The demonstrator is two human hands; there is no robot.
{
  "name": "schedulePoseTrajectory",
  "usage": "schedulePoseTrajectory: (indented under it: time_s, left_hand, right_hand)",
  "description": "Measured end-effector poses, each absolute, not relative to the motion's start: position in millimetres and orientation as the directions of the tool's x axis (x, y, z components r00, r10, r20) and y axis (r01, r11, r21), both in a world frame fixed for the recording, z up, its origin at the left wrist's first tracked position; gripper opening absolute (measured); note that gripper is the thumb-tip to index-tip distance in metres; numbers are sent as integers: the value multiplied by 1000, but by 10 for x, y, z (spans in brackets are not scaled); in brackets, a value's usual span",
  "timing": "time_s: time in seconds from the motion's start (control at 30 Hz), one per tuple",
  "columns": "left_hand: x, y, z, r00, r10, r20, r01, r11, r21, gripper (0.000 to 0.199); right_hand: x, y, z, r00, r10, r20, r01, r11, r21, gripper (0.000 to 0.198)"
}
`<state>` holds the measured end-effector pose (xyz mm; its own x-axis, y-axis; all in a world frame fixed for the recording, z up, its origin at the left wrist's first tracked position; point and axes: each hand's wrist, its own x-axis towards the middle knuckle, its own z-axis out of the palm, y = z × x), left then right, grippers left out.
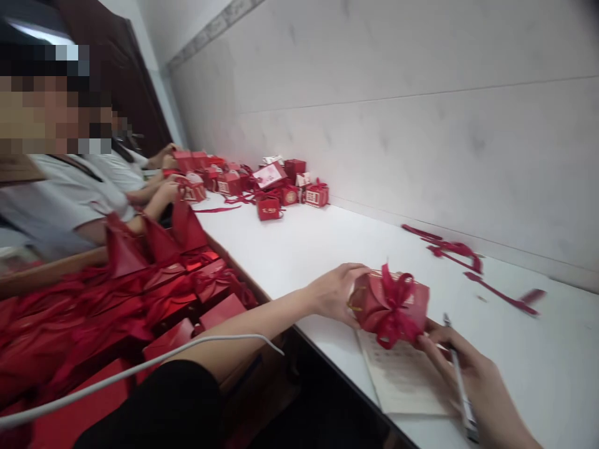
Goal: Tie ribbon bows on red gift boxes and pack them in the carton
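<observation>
Near the desk's (552,355) front edge, the curled left hand (337,293) and half-closed right hand (480,377) hold a box (373,307), the right also a pen (462,393); the paper's (402,390) writing is illegible.

likely a packing workshop: people in white (87,187) at far left, a long table (299,243) with red boxes (289,195) heaped far along it, a full carton (56,267) near left.

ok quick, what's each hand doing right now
Left hand: closed on one side of the ribbon-tied red gift box.
Right hand: holding a silver pen, also touching the box.
</observation>
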<state>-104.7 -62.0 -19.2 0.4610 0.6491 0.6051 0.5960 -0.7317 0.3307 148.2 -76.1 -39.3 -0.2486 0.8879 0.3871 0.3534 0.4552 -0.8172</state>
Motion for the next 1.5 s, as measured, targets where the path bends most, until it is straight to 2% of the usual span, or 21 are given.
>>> schedulePoseTrajectory:
  time_s: [0.17,0.27,0.33,0.43,0.5,0.57,0.67,0.77,0.83,0.9,0.97,1.07,1.2,1.3,1.37,1.5]
  left_hand:
    - [-967,-659,-220,321,684,655,615,-677,404,110]
    - [-969,-633,-242,193,712,675,538,-653,533,102]
    - [-994,-594,-253,105,730,675,450,-640,622,99]
    - [-1032,-540,-250,9,757,653,367,-610,702,97]
    - [-1046,-531,-229,-38,759,650,335,-603,724,94]
    - [-1050,-544,-204,-53,751,659,319,-612,724,91]
    - [-1056,-563,-193,-32,743,668,348,-619,705,87]
    - [-1068,-546,-221,8,697,717,428,-650,628,90]
    - [-1074,-526,-242,59,638,768,488,-689,535,95]
    - [-1073,-515,-251,135,585,800,522,-728,444,99]
    - [-1064,-516,-254,193,557,808,530,-752,392,99]
    - [-1052,-518,-274,206,563,800,538,-749,388,99]
    - [-1081,-494,-330,157,609,777,600,-684,415,106]
    - [-1129,-497,-322,154,671,725,615,-639,461,111]
    - [-1149,-519,-283,178,726,664,600,-615,512,104]
    - [-1154,-561,-201,191,777,600,587,-580,565,71]
  right_hand:
    - [1597,-645,-493,-237,880,411,494,474,-729,42]
    - [1667,-556,-504,-250,861,443,539,504,-674,39]
    - [1730,-471,-511,-291,833,471,601,542,-588,35]
    - [1893,-294,-566,-378,798,469,746,562,-356,31]
    - [2045,-163,-624,-402,798,450,814,536,-223,36]
    - [2199,-43,-675,-413,796,442,843,518,-146,41]
    - [2351,67,-679,-399,828,394,874,473,-108,51]
    - [2316,29,-536,-282,879,384,914,368,-173,51]
    - [2167,-80,-372,-163,879,449,880,335,-337,44]
    - [1935,-223,-196,-116,864,489,722,411,-556,43]
    - [1661,-353,-43,-226,856,465,523,509,-683,43]
    - [1267,-433,116,-319,847,426,374,525,-765,43]
    - [929,-326,180,-330,867,373,173,444,-879,46]
    - [842,-238,92,-303,891,336,106,382,-918,50]
    - [845,-220,-24,-255,910,327,97,361,-928,50]
    - [893,-255,-247,-166,925,343,19,351,-936,45]
